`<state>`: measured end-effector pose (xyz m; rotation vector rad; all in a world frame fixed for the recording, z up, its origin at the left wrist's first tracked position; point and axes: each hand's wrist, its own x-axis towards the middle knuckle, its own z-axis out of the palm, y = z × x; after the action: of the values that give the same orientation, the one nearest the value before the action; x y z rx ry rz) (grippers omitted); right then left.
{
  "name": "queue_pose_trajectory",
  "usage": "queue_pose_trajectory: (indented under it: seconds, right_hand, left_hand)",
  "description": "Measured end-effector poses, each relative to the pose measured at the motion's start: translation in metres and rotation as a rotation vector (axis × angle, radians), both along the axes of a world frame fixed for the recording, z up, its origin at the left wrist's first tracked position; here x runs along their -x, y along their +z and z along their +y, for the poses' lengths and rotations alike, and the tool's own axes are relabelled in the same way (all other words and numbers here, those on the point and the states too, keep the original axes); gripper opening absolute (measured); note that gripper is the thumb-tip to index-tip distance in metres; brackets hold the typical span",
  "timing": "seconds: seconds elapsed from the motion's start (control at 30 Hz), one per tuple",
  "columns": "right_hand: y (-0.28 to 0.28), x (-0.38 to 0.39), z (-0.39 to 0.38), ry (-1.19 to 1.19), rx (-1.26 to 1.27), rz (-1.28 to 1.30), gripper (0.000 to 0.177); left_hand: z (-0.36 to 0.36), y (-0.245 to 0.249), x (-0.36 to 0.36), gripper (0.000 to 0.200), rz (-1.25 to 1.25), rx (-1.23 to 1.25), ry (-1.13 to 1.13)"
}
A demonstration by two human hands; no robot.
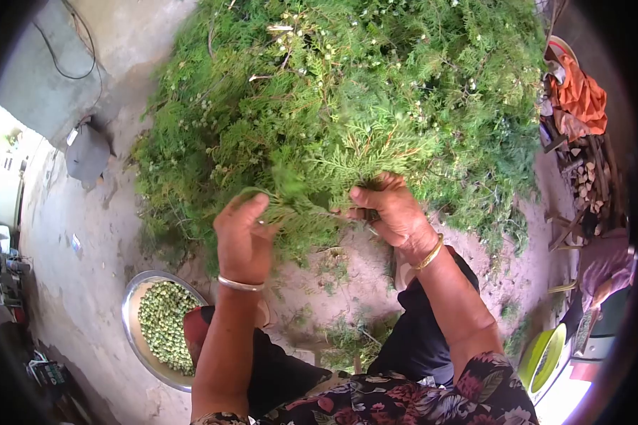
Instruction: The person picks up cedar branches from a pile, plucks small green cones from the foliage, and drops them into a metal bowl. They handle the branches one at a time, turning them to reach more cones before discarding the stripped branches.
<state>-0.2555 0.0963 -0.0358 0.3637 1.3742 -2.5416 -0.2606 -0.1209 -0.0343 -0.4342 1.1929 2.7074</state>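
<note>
My right hand (393, 212) is closed around the stem of a leafy evergreen sprig (368, 152), whose flat green fronds fan out above the fingers. To its left, my left hand (244, 237) is curled with the thumb bent toward the fingers. Green foliage blurs beside its fingertips, and I cannot make out what is between them. A large heap of cut evergreen branches (262, 134), dotted with small pale green cones, spreads in front of both hands. By my left forearm is a metal basin (129, 312) holding many small green cones (166, 322).
Loose green bits lie on the concrete floor (347, 280) between my knees. At right are orange cloth (580, 99), stacked firewood (587, 177) and a yellow-green basin (546, 358). A grey object (87, 154) stands at the left, with a dark cable (67, 74) behind it.
</note>
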Motion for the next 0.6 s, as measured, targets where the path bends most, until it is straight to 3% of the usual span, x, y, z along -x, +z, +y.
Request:
queue_pose_trajectory:
  seconds: [0.07, 0.13, 0.2, 0.27, 0.37, 0.5, 0.6]
  right_hand:
    - [-0.007, -0.001, 0.005, -0.018, -0.273, 0.078, 0.008]
    - [-0.002, -0.005, 0.005, -0.016, -0.286, 0.039, 0.007]
    - [-0.002, -0.008, 0.007, 0.136, -0.499, 0.196, 0.006]
    - [0.003, -0.013, 0.001, 0.177, -0.384, 0.148, 0.013]
    - [0.007, -0.019, 0.0, 0.393, -0.468, 0.288, 0.032]
    - [0.012, -0.022, -0.008, 0.427, -0.42, 0.294, 0.038]
    - [0.006, -0.023, -0.004, 0.511, -0.386, 0.197, 0.038]
  left_hand:
    - [-0.016, -0.004, 0.006, 0.022, -0.031, 0.206, 0.073]
    - [-0.02, 0.001, 0.009, 0.022, -0.041, 0.337, 0.131]
    - [-0.024, 0.003, 0.013, 0.021, 0.25, 0.729, 0.257]
    - [-0.023, 0.01, 0.009, 0.022, 0.286, 0.722, 0.185]
    - [-0.016, 0.005, 0.004, 0.022, 0.181, 0.455, -0.139]
    - [-0.003, 0.006, -0.006, 0.021, 0.151, 0.359, -0.36]
    - [-0.001, 0.008, -0.005, 0.021, 0.187, 0.273, -0.402]
